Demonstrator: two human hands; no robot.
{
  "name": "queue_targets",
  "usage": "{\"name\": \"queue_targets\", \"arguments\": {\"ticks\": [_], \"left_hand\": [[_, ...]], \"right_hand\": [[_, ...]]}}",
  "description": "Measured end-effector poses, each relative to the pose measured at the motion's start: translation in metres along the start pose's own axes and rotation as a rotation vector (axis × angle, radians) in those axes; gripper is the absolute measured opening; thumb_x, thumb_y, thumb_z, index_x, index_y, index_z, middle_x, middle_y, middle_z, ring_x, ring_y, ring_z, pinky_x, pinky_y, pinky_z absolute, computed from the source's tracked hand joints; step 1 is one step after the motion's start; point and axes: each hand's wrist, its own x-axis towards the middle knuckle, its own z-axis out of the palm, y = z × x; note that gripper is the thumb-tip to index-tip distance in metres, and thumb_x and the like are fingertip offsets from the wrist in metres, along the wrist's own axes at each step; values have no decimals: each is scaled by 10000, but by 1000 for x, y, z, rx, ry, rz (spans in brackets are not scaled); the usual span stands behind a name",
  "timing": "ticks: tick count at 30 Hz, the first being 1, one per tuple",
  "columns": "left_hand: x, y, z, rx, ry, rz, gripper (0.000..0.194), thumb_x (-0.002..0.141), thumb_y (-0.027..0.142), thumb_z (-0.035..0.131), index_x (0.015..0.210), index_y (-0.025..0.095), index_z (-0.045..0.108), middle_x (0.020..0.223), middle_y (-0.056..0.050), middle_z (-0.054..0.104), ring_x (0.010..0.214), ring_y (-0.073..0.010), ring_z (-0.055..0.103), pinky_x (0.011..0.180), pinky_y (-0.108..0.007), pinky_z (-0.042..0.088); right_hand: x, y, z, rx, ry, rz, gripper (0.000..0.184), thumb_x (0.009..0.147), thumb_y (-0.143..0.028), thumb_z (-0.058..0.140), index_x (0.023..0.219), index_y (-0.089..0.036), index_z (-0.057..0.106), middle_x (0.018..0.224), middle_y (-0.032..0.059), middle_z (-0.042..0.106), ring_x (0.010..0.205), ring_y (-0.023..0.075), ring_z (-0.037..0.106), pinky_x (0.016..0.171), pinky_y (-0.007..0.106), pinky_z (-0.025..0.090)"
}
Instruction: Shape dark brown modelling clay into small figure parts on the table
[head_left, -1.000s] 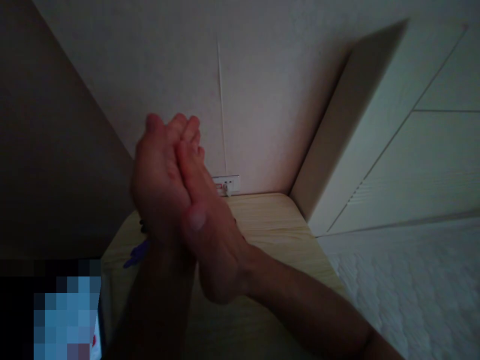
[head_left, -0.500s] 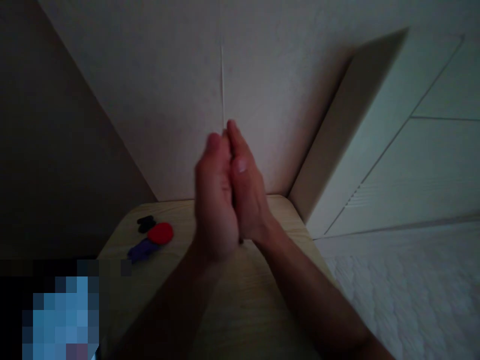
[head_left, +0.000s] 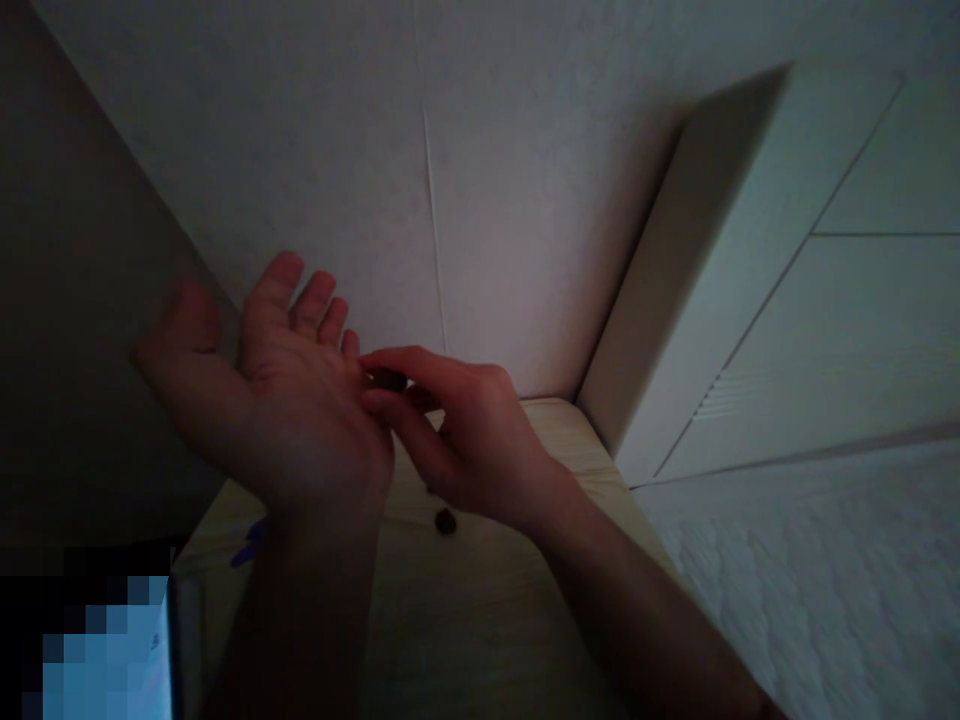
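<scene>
My left hand (head_left: 300, 420) is raised over the table with the palm turned up and its fingers apart. Against the little-finger edge of that palm, my right hand (head_left: 472, 430) pinches a small dark lump (head_left: 390, 381) between thumb and fingertips. Whether the lump touches the palm is hard to tell in the dim light. Below the right hand, another small dark lump (head_left: 445, 521) lies on the wooden table (head_left: 480, 610). Part of a purple piece (head_left: 249, 543) shows beside my left wrist; that arm and hand cover the spot behind it.
A pale wall (head_left: 510, 220) rises behind the table. To the right stands a white panelled cabinet (head_left: 757, 330), with a white quilted cover (head_left: 825, 570) below it. A lit screen (head_left: 112, 650), partly pixelated, fills the lower left corner.
My palms, pressed together before, have parted. The left hand has moved left and turned palm up; the right now pinches a dark lump. The red disc and black pieces are now out of sight.
</scene>
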Motion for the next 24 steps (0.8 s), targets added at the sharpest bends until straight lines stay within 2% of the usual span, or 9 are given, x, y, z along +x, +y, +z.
{"name": "queue_targets", "arguments": {"ticks": [2, 5, 7, 10, 13, 15, 19, 24], "left_hand": [[-2, -1, 14, -18, 97, 58, 453, 1005, 625, 308, 1102, 403, 690, 1490, 98, 626, 1578, -263, 374, 1221, -585, 374], [-3, -2, 33, -71, 157, 66, 265, 987, 474, 448, 1027, 361, 684, 1363, 55, 702, 1479, -259, 493, 1211, -556, 394], [-4, -3, 40, -93, 152, 26, 224, 945, 416, 507, 1004, 301, 690, 1287, -26, 720, 1417, -286, 538, 1201, -544, 399], [-7, -4, 42, -95, 88, 5, 232, 899, 443, 584, 1005, 269, 695, 1239, -79, 704, 1369, -316, 553, 1152, -513, 432], [-9, -4, 39, -92, 30, 18, 226, 865, 473, 658, 990, 288, 691, 1243, -80, 688, 1357, -332, 540, 1084, -474, 471], [-10, -1, 39, -108, 39, 14, 184, 852, 423, 667, 975, 287, 688, 1225, -78, 687, 1326, -328, 551, 1054, -460, 482], [-11, 3, 41, -122, 52, 11, 133, 842, 331, 641, 956, 277, 682, 1184, -65, 683, 1265, -300, 575, 1028, -434, 478], [-10, 3, 39, -99, 54, 16, 206, 823, 384, 673, 987, 259, 677, 1195, -73, 669, 1222, -297, 586, 1008, -430, 459]], "right_hand": [[1, 5, -4, 74, 143, 10, 224, 986, -420, 682, 987, -198, 711, 890, 22, 776, 768, 139, 714, 703, 263, 560], [5, 10, -9, 160, 339, 108, 442, 917, -547, 737, 676, -196, 618, 575, -35, 605, 553, 93, 571, 529, 228, 458], [7, 12, -13, 248, 402, 167, 460, 938, -571, 698, 677, -200, 619, 511, -54, 532, 489, 82, 511, 470, 223, 416], [10, 15, -19, 420, 385, 166, 296, 959, -510, 694, 951, -216, 720, 649, -39, 662, 554, 96, 604, 517, 226, 507], [12, 18, -23, 542, 328, 135, 250, 958, -415, 718, 1139, -243, 728, 916, 7, 783, 781, 124, 729, 734, 274, 632], [11, 20, -24, 590, 293, 132, 267, 937, -388, 747, 1170, -258, 731, 1028, 20, 802, 898, 143, 756, 856, 321, 652], [10, 18, -23, 636, 251, 164, 347, 788, -400, 894, 1070, -251, 757, 1009, 18, 807, 944, 183, 771, 904, 383, 667], [8, 13, -24, 633, 262, 161, 408, 640, -428, 981, 803, -228, 666, 790, -25, 729, 738, 136, 708, 721, 310, 654]]}}
